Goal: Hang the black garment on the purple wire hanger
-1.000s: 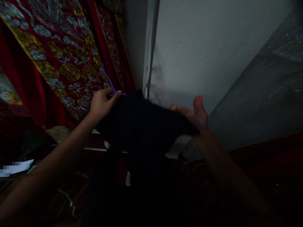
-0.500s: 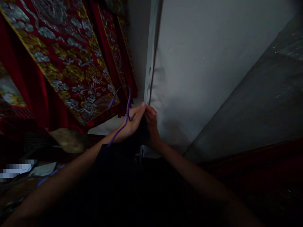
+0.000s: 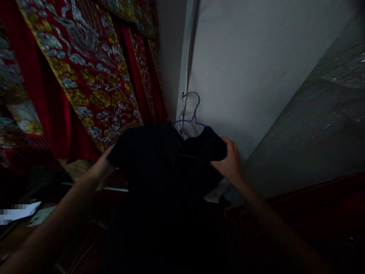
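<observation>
Dim light throughout, detail lost in the shadows. Nearest the camera, two bare forearms rise from the lower corners of the view toward the middle. Between them hangs a black garment (image 3: 159, 167), its lower part falling into darkness at the bottom of the view. The left hand (image 3: 104, 163) sits at the garment's left shoulder; its fingers are tucked behind or under the cloth, so whether it clasps the fabric cannot be told. The right hand (image 3: 230, 163) is closed on the garment's right shoulder, thumb and fingers pinching the dark fabric. The garment is draped over a purple wire hanger (image 3: 194, 114), whose arms show just above the neckline and whose hook rises above it, at a thin vertical strip (image 3: 186, 68) where the wall turns a corner; what the hook catches on is too small to make out. Behind the hanger stands a pale grey wall (image 3: 256, 57). To the left, beyond the left arm, hang red cloths with gold and silver embroidery (image 3: 85, 68), several in a row running back toward the corner. On the far right a grey glittering sheet (image 3: 327, 114) slants across the wall. Low at the left edge lies a pale paper (image 3: 27, 209), partly blurred.
</observation>
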Demonstrator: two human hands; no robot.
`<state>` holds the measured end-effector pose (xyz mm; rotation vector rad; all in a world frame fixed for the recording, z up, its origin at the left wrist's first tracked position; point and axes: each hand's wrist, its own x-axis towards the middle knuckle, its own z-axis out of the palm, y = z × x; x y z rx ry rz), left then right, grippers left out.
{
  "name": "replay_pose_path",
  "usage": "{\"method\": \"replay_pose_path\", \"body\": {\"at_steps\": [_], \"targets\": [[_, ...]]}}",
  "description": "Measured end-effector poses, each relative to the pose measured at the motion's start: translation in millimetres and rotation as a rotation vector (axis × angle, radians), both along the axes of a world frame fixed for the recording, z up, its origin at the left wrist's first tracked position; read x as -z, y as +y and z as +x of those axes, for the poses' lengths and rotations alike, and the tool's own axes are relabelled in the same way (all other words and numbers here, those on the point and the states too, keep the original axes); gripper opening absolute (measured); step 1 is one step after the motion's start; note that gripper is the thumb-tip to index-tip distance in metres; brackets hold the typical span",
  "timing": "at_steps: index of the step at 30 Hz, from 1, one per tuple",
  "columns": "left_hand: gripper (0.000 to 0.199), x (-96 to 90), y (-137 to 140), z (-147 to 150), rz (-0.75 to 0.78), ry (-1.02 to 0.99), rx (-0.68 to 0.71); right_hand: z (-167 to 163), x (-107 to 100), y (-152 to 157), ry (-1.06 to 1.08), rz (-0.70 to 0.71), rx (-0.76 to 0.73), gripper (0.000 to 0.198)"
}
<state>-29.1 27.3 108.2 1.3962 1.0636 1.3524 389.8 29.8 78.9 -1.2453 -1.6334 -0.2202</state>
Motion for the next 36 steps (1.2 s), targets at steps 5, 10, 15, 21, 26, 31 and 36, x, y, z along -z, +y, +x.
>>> {"method": "replay_pose_path", "body": {"at_steps": [5, 10, 15, 21, 26, 31, 36], "targets": [[0.072, 17.4, -17.4, 12.0, -0.17, -0.179, 0.114, 7.0, -48.5, 12.7, 0.007, -0.043, 0.112, 0.079], [0.059, 57.6, -22.1, 45.4, -0.225, -0.155, -0.092, -20.5, -64.1, 2.7, -0.065, -0.055, 0.07, 0.081], [0.058, 97.2, -56.6, 64.2, -0.379, -0.246, -0.251, -40.6, -17.9, -39.1, 0.041, 0.016, 0.029, 0.071], [0.059, 119.1, -101.9, 86.8, -0.453, -0.404, -0.262, -106.9, 84.7, -95.5, 0.821, -0.306, -0.204, 0.041], [0.058, 114.3, -124.3, 100.1, -0.486, -0.414, -0.299, -151.4, 116.0, -97.6, 0.892, -0.634, -0.404, 0.026], [0.059, 105.4, -134.4, 97.4, -0.483, -0.376, -0.243, -150.5, 107.2, -84.4, 0.888, -0.641, -0.47, 0.018], [0.061, 105.6, -138.6, 87.4, -0.491, -0.312, -0.243, -149.5, 102.2, -91.3, 0.917, -0.684, -0.508, 0.012]]}}
